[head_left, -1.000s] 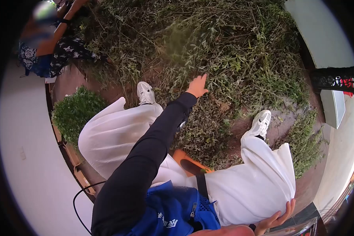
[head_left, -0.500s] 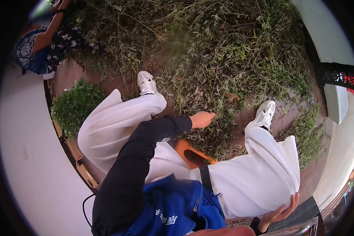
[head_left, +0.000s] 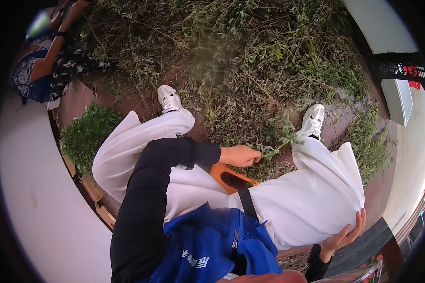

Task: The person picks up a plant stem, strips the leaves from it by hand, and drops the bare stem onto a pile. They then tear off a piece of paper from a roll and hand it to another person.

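Observation:
My left hand (head_left: 242,155), in a black sleeve, is between my knees with its fingers pinched. A leafy green plant sprig (head_left: 286,136) reaches from the fingertips toward my right shoe. Behind the hand lies a pile of cut, partly dried leafy stalks (head_left: 241,113). Just below the hand shows an orange plastic piece (head_left: 217,172) with a dark opening, partly covered by my white trousers (head_left: 311,198). At the lower right my right hand (head_left: 341,239) rests on the outside of my right leg, fingers spread, holding nothing.
A bundle of fresher green plants (head_left: 89,134) lies left of my left leg. Stalks cover most of the reddish-brown floor (head_left: 340,125). Another person (head_left: 45,61) is at the upper left. A pale wall (head_left: 38,188) borders the left; a black openwork crate (head_left: 395,68) stands right.
My left hand has drawn back slightly toward my body, and a green sprig now shows at its fingertips. My right hand stays on the leg. The view has shifted a little.

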`<state>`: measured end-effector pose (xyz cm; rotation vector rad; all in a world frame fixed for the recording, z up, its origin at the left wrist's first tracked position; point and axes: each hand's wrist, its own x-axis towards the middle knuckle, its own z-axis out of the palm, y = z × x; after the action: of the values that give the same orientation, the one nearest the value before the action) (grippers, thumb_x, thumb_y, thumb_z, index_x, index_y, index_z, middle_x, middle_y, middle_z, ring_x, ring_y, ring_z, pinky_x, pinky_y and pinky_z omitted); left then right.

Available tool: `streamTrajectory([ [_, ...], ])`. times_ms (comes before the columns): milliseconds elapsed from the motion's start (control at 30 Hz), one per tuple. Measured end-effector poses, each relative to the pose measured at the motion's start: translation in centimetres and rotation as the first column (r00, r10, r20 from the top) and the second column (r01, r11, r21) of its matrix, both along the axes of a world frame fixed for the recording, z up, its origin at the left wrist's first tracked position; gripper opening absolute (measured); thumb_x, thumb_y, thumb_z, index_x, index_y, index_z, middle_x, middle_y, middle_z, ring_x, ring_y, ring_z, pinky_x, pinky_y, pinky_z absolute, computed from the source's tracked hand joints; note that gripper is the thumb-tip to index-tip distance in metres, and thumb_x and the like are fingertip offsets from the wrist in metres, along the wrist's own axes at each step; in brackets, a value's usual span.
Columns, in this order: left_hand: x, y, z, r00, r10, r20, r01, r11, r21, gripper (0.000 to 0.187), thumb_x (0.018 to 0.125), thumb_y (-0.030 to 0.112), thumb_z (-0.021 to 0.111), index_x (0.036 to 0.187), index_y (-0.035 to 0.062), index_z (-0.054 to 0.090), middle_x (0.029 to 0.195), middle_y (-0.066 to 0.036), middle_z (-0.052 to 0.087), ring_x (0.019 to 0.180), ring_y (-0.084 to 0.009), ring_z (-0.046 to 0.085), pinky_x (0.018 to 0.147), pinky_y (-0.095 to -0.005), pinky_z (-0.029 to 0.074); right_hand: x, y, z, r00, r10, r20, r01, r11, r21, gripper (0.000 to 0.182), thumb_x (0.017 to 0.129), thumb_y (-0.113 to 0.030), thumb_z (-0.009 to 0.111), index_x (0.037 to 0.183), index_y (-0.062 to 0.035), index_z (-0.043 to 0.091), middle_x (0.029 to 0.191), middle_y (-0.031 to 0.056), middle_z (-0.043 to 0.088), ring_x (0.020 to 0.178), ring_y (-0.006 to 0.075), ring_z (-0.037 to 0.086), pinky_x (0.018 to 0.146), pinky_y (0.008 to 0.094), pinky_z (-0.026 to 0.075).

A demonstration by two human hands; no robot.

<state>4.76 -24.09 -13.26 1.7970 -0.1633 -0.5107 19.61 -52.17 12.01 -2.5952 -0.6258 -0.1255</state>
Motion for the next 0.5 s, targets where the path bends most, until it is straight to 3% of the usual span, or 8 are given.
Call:
streamTrajectory([
  [67, 0.2, 1.1, 0.3, 0.999, -0.02, -0.025, 0.021, 0.999, 0.05, 0.015, 0.075, 0.006, 0.04, 0.088, 0.0048, 0.046, 0.066, -0.014, 0.05, 0.061, -0.0312, 0.05, 0.056, -0.0403, 0.038, 0.0, 0.2, 0.1, 1.0, 0.008, 0.0, -0.008, 1.0, 0.023, 0.033, 0.079, -0.016, 0.035, 0.104, 0.0032, 0.046, 0.117, 0.0181, 0.041, 0.112, 0.0319, 0.036, 0.094, 0.043, 0.026],
  [133, 0.6, 2.3, 1.0, 0.996, 0.068, 0.05, -0.069, 0.997, 0.018, 0.015, 0.081, 0.01, 0.04, 0.093, 0.0053, 0.046, 0.062, -0.014, 0.048, 0.059, -0.0304, 0.049, 0.055, -0.0396, 0.036, 0.0, 0.1, 0.1, 1.0, 0.012, 0.004, -0.012, 0.999, 0.032, 0.033, 0.079, -0.015, 0.035, 0.104, 0.0036, 0.046, 0.117, 0.0183, 0.042, 0.112, 0.0318, 0.036, 0.094, 0.0424, 0.026],
  [200, 1.7, 4.3, 3.7, 0.981, 0.106, -0.163, -0.092, 0.992, 0.091, 0.018, 0.085, 0.016, 0.039, 0.099, 0.0056, 0.046, 0.062, -0.014, 0.048, 0.058, -0.0291, 0.048, 0.056, -0.0385, 0.036, -0.1, 0.2, 0.0, 1.0, 0.013, 0.011, -0.014, 0.999, 0.048, 0.033, 0.078, -0.014, 0.036, 0.103, 0.0041, 0.046, 0.117, 0.0185, 0.042, 0.111, 0.0317, 0.037, 0.094, 0.0419, 0.026],
  [233, 2.1, 5.0, 3.7, 0.969, 0.161, -0.186, -0.139, 0.982, 0.127, 0.021, 0.086, 0.018, 0.039, 0.102, 0.0057, 0.046, 0.064, -0.014, 0.047, 0.059, -0.0266, 0.048, 0.056, -0.0366, 0.036, -0.2, 0.3, 0.0, 1.0, 0.022, 0.022, -0.023, 0.998, 0.053, 0.032, 0.078, -0.013, 0.036, 0.103, 0.0042, 0.047, 0.116, 0.0184, 0.042, 0.111, 0.0313, 0.037, 0.093, 0.0412, 0.026],
  [300, 3.1, 6.8, 4.5, 0.964, 0.259, -0.054, -0.249, 0.958, 0.143, 0.019, 0.086, 0.016, 0.039, 0.099, 0.0051, 0.047, 0.067, -0.012, 0.049, 0.063, -0.0246, 0.049, 0.06, -0.0354, 0.037, -0.2, 0.4, 0.0, 0.999, 0.026, 0.042, -0.029, 0.997, 0.065, 0.032, 0.077, -0.013, 0.036, 0.102, 0.0043, 0.047, 0.116, 0.0182, 0.043, 0.11, 0.0309, 0.038, 0.093, 0.0405, 0.027],
  [433, 6.3, 11.7, 10.5, 0.904, 0.199, 0.378, -0.343, 0.864, 0.368, 0.018, 0.08, 0.016, 0.047, 0.068, 0.0035, 0.053, 0.085, -0.009, 0.05, 0.08, -0.0242, 0.048, 0.07, -0.0327, 0.038, -0.2, 0.8, 0.2, 0.989, 0.114, 0.09, -0.122, 0.989, 0.083, 0.03, 0.074, -0.009, 0.039, 0.099, 0.0041, 0.05, 0.113, 0.0168, 0.046, 0.107, 0.03, 0.04, 0.092, 0.0394, 0.027],
  [467, 7.0, 12.5, 12.7, 0.847, 0.221, 0.483, -0.421, 0.835, 0.355, 0.02, 0.079, 0.017, 0.05, 0.064, 0.003, 0.052, 0.088, -0.009, 0.051, 0.084, -0.0244, 0.048, 0.073, -0.0327, 0.039, -0.2, 1.0, 0.4, 0.985, 0.141, 0.095, -0.148, 0.987, 0.07, 0.03, 0.073, -0.007, 0.04, 0.098, 0.004, 0.051, 0.112, 0.0163, 0.047, 0.106, 0.0299, 0.041, 0.092, 0.0392, 0.028],
  [500, 7.4, 13.2, 15.2, 0.826, 0.319, 0.464, -0.47, 0.845, 0.256, 0.022, 0.078, 0.019, 0.051, 0.063, 0.0025, 0.051, 0.093, -0.009, 0.052, 0.087, -0.0234, 0.049, 0.075, -0.0321, 0.038, -0.1, 1.2, 0.5, 0.985, 0.153, 0.086, -0.159, 0.985, 0.067, 0.03, 0.071, -0.004, 0.042, 0.098, 0.0025, 0.052, 0.111, 0.015, 0.047, 0.105, 0.0289, 0.041, 0.091, 0.0379, 0.029],
])
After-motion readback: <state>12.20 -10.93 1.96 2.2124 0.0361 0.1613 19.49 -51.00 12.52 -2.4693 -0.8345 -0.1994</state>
